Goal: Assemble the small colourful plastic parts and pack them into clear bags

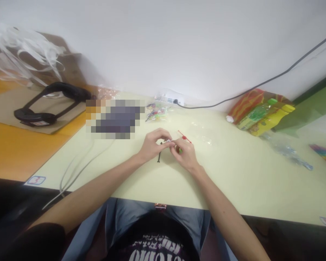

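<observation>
My left hand (152, 145) and my right hand (187, 156) meet over the middle of the pale yellow table, fingertips pinched together. Between them shows a bit of a small whitish piece (169, 140), mostly hidden by the fingers. A spot of green (180, 149) peeks out by my right fingers; its kind I cannot make out. Just below the left fingertips lies a thin black bar (159, 154) with wider ends. Behind my right hand is a slim red propeller-like part (184, 137) with a round centre.
Behind the hands are a clear bag of small colourful parts (156, 113) and a power socket with a plugged-in black cable (206, 107). A blurred-out dark device (118, 117) lies left. Snack packets and a green-capped bottle (258, 113) lie right. A black-padded frame (53, 103) rests on cardboard.
</observation>
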`<action>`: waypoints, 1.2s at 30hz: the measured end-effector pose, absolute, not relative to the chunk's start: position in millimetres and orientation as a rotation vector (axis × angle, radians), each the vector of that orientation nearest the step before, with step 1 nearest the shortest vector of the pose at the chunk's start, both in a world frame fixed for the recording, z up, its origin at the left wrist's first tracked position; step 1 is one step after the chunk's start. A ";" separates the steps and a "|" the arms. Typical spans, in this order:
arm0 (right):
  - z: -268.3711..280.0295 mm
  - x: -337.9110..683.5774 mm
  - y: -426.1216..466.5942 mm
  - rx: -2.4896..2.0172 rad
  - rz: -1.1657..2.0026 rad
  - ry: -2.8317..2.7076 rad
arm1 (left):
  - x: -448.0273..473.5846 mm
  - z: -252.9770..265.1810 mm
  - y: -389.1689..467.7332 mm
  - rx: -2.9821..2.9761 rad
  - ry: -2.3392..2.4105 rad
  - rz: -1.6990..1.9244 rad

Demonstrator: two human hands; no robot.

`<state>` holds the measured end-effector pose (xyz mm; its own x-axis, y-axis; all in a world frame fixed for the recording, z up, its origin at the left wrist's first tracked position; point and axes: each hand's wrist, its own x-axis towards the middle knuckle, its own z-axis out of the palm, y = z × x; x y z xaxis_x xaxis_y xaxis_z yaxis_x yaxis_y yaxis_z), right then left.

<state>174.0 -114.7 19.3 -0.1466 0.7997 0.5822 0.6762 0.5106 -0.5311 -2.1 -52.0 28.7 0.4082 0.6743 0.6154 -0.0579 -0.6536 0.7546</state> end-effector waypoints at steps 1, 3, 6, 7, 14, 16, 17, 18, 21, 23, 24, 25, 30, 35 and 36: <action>19.6 174.0 -114.9 -1.247 0.199 -1.862 | -2.0 28.1 -51.8 1.945 0.524 1.296; 20.4 174.3 -115.2 -1.273 0.217 -1.843 | -1.9 27.0 -51.3 1.935 0.526 1.295; 21.3 174.6 -115.3 -1.218 0.189 -1.845 | -2.2 25.9 -50.4 1.928 0.531 1.296; 21.4 174.5 -115.4 -1.197 0.174 -1.845 | -2.4 25.7 -50.0 1.929 0.528 1.298; 21.6 174.2 -116.0 -1.237 0.113 -1.815 | -2.7 30.7 -50.9 2.019 0.545 1.254; 21.9 175.1 -115.8 -1.230 0.085 -1.779 | -2.9 32.2 -51.9 2.072 0.574 1.213; 22.2 175.6 -115.6 -1.223 0.074 -1.760 | -3.1 32.4 -52.1 2.103 0.590 1.191; 22.6 176.1 -115.5 -1.219 0.064 -1.748 | -3.4 32.4 -52.3 2.137 0.605 1.173; 24.7 176.6 -115.7 -1.216 0.030 -1.759 | -4.5 31.5 -52.0 2.227 0.619 1.143; 26.5 176.1 -116.1 -1.226 -0.001 -1.784 | -5.2 31.3 -51.7 2.259 0.621 1.132; 27.2 175.6 -116.3 -1.238 -0.017 -1.796 | -5.4 31.5 -51.6 2.268 0.624 1.126; 27.8 175.0 -116.5 -1.256 -0.035 -1.809 | -5.7 31.8 -51.5 2.275 0.629 1.118; 27.1 170.3 -117.9 -1.368 -0.096 -1.883 | -7.5 32.7 -50.1 2.319 0.664 1.028; 28.2 172.1 -116.7 -1.403 -0.043 -1.866 | -10.1 29.9 -47.2 2.394 0.690 0.952; 29.4 175.1 -115.7 -1.416 -0.035 -1.823 | -10.0 29.2 -47.1 2.421 0.686 0.962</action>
<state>175.1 -115.7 29.4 -0.0429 0.7991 0.5997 0.8212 0.3700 -0.4343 -10.0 -47.1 29.2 0.6342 0.5894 0.5004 0.2803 -0.7784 0.5617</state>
